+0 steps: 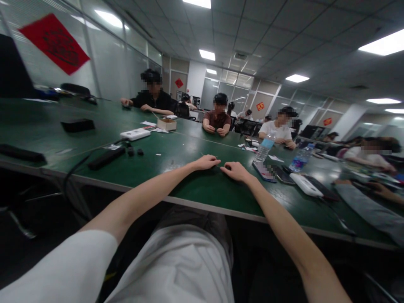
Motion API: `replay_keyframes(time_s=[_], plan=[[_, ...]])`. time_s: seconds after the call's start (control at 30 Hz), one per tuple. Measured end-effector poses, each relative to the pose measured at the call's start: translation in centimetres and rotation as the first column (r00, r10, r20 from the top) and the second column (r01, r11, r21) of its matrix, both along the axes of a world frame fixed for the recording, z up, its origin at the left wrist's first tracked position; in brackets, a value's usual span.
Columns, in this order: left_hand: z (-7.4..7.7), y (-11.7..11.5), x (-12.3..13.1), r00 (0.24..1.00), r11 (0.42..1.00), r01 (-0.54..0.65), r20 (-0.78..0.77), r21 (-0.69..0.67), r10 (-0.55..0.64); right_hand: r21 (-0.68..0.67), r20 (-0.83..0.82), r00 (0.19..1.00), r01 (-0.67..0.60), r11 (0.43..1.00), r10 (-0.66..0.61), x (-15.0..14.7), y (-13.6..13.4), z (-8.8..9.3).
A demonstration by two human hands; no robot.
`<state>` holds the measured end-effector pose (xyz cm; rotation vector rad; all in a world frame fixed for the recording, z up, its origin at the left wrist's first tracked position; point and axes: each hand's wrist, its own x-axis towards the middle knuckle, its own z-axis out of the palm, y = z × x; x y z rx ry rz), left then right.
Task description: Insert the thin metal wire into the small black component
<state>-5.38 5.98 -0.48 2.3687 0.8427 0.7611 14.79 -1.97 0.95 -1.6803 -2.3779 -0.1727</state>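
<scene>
- Our left hand (206,162) and our right hand (236,171) lie palm-down on the dark green laminate counter (202,189), fingertips almost meeting. Both arms reach out over the near edge, which we take as a resting pose rather than a firm hold.
- Neither grip looks clenched: the fingers curl loosely. We cannot tell whether either grip is pinching something tiny.
- Between our hands sits a small dark speck (227,167), too small to name, and a thin pale sliver (208,155) lies just beyond our left fingers. Both are right where our hands meet, perhaps why they are held so close.
- Up the counter to the left lie a white rectangular power bank (135,134), a long black plastic bar (106,158) with a black cable (75,172) trailing off the edge, and small black pieces (130,151). They seem grouped together, out of the way of our hands.
- To the right, a clear plastic water bottle with a blue label (264,148) stands beside a phone with a patterned case (264,171) — kept within easy reach, it seems, yet off our patch of counter.
- Further along, a seated person in a brown shirt (217,120) holds both hands together at the counter's edge, near a small cardboard box (166,124).
</scene>
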Motion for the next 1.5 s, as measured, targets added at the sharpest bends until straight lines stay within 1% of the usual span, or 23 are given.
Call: replay_keyframes(time_s=[0.13,0.23,0.3,0.57,0.83,0.9,1.03,1.13,1.27,1.5], plan=[[-0.32,0.38,0.24,0.998,0.993,-0.005,0.067,-0.115,0.013,-0.008,-0.014,0.999,0.036,0.999,-0.036,-0.26,-0.26,0.18],[-0.55,0.59,0.41,0.991,0.971,0.007,0.129,-0.239,0.025,0.002,-0.010,0.999,0.049,0.999,-0.049,-0.41,-0.31,0.21],[-0.59,0.62,0.48,0.988,0.959,0.018,0.154,-0.284,0.027,0.021,-0.008,0.998,0.066,0.998,-0.066,-0.42,-0.26,0.20],[-0.29,0.31,0.43,0.979,0.930,0.047,0.203,-0.364,0.030,0.096,-0.045,0.983,0.184,0.978,-0.180,-0.13,-0.06,0.03],[-0.27,0.30,0.23,0.973,0.909,0.034,0.221,-0.415,0.064,0.168,-0.094,0.946,0.324,0.931,-0.312,0.18,0.27,-0.04],[-0.37,0.42,0.18,0.973,0.908,0.034,0.221,-0.418,0.066,0.172,-0.104,0.950,0.310,0.935,-0.296,0.35,0.22,0.08],[-0.53,0.62,0.13,0.972,0.906,0.033,0.225,-0.422,0.069,0.153,-0.088,0.974,0.221,0.963,-0.209,0.31,-0.04,0.27],[-0.54,0.66,0.11,0.970,0.905,0.023,0.227,-0.426,0.082,0.141,-0.071,0.982,0.185,0.973,-0.176,0.06,-0.23,0.36],[-0.51,0.63,0.06,0.969,0.904,0.020,0.231,-0.427,0.088,0.140,-0.071,0.983,0.176,0.974,-0.168,0.03,-0.31,0.42],[-0.58,0.74,0.04,0.965,0.906,0.046,0.253,-0.421,0.068,0.149,-0.079,0.982,0.180,0.972,-0.169,0.08,-0.26,0.34]])
